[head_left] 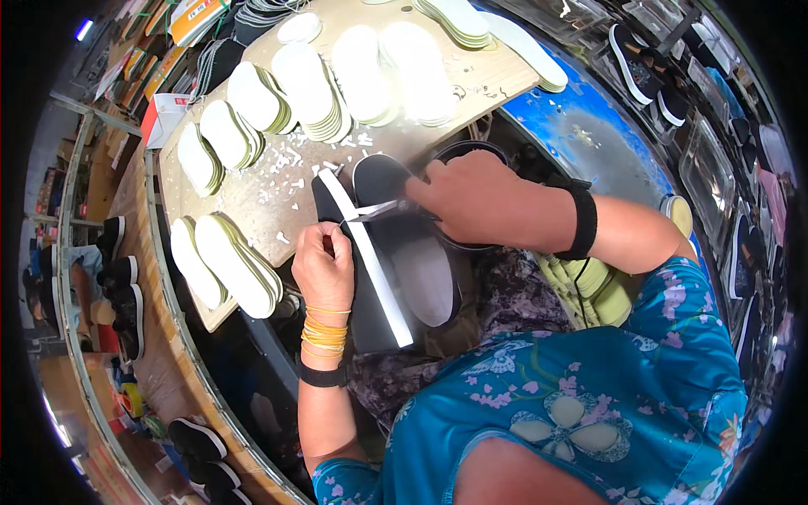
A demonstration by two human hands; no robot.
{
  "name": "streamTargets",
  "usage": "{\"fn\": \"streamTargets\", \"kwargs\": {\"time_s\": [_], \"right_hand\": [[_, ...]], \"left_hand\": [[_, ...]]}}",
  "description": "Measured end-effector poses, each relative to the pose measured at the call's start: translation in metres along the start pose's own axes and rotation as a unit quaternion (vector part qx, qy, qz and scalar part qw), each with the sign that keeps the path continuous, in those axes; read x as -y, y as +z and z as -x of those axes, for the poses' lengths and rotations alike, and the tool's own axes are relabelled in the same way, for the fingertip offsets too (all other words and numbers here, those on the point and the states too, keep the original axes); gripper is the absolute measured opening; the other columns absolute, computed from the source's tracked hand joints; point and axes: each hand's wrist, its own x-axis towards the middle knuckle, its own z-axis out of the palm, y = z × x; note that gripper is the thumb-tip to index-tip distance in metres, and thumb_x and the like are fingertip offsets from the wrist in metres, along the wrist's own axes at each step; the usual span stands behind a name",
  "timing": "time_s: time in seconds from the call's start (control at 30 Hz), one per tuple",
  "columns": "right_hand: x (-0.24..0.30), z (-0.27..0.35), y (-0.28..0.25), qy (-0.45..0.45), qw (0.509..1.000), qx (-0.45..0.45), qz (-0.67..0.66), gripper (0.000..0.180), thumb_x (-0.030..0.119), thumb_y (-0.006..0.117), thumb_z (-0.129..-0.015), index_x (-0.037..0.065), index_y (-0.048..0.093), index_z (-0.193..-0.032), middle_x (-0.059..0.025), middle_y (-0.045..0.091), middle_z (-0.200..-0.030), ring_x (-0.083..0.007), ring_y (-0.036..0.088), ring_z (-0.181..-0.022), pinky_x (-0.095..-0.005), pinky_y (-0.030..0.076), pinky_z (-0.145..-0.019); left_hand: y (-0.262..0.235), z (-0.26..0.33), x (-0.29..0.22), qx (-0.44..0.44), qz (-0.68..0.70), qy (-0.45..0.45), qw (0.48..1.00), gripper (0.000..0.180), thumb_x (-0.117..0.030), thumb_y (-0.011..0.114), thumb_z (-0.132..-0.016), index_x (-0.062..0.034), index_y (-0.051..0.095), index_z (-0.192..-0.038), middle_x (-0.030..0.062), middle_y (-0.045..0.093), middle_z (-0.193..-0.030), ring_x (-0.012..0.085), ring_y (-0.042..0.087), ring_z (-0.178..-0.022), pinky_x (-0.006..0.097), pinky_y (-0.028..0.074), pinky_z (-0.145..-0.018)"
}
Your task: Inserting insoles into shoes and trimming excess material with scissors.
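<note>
Thumb and fingers of my left hand [326, 268] are pinched together beside a black shoe, on something too small to make out. In my right hand [475, 202] is a pair of scissors [377, 210], its silver blades reaching left toward the left fingertips. Across my lap lies the black shoe with a white sole edge [369, 252], turned on its side under the blades. Against it rests a second black shoe with a grey insole [425, 282], its opening facing up. Part of this pair is hidden behind my right hand.
Ahead, a wooden board [252, 202] carries several stacks of white insoles [307, 88] and scattered white scraps [290, 160]. To its right is a worn blue tabletop [589, 126]. Pale green pieces [589, 290] lie under my right arm. Black shoes [126, 311] stand on the left.
</note>
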Motion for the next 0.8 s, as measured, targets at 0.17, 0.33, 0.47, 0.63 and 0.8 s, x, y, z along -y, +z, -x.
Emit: {"fn": "streamTargets", "kwargs": {"time_s": [0.17,0.33,0.47,0.63,0.8], "right_hand": [[0.002,-0.001,-0.005,-0.006,1.0,-0.003,0.01,0.016,0.013,0.061,-0.07,0.004,0.057,-0.083,-0.0127,0.059,-0.071,-0.0278,0.062,-0.061,-0.0375,0.048,-0.051],[0.002,0.0,-0.002,-0.014,0.999,-0.014,0.029,0.014,0.012,0.059,-0.072,0.005,0.055,-0.083,-0.0106,0.056,-0.068,-0.0251,0.06,-0.057,-0.0352,0.045,-0.046],[0.002,0.0,-0.002,-0.028,0.998,-0.026,0.056,0.014,0.014,0.059,-0.072,0.005,0.054,-0.081,-0.0093,0.055,-0.068,-0.0244,0.06,-0.057,-0.0345,0.046,-0.047],[0.004,-0.006,-0.01,-0.069,0.995,-0.033,0.066,0.014,0.014,0.06,-0.07,0.005,0.055,-0.08,-0.0088,0.056,-0.068,-0.0239,0.061,-0.058,-0.0342,0.047,-0.047],[0.012,-0.021,-0.006,-0.094,0.989,0.029,0.107,0.007,0.013,0.06,-0.067,0.006,0.062,-0.068,-0.0082,0.059,-0.063,-0.0228,0.062,-0.062,-0.0336,0.048,-0.047]], "left_hand": [[-0.006,0.003,-0.009,0.035,0.06,-0.021,0.997,0.01,-0.009,0.062,-0.08,-0.0005,0.058,-0.084,0.0132,0.057,-0.078,0.0252,0.058,-0.065,0.033,0.046,-0.06],[-0.003,-0.002,-0.008,0.032,0.009,0.022,0.999,0.009,-0.008,0.061,-0.08,-0.0006,0.059,-0.084,0.013,0.057,-0.074,0.0257,0.057,-0.063,0.034,0.046,-0.059],[-0.002,-0.005,-0.012,0.047,-0.031,0.015,0.998,0.007,-0.007,0.062,-0.078,-0.0016,0.057,-0.08,0.0112,0.057,-0.071,0.0243,0.057,-0.06,0.033,0.046,-0.057],[0.004,-0.007,-0.012,0.038,-0.006,0.032,0.999,0.007,-0.006,0.061,-0.076,-0.0026,0.055,-0.076,0.0098,0.055,-0.069,0.0224,0.055,-0.055,0.032,0.045,-0.054],[0.009,-0.007,-0.008,0.019,0.01,0.035,0.999,0.008,-0.004,0.062,-0.075,-0.0028,0.054,-0.075,0.0079,0.052,-0.065,0.0192,0.053,-0.052,0.029,0.043,-0.051]]}}
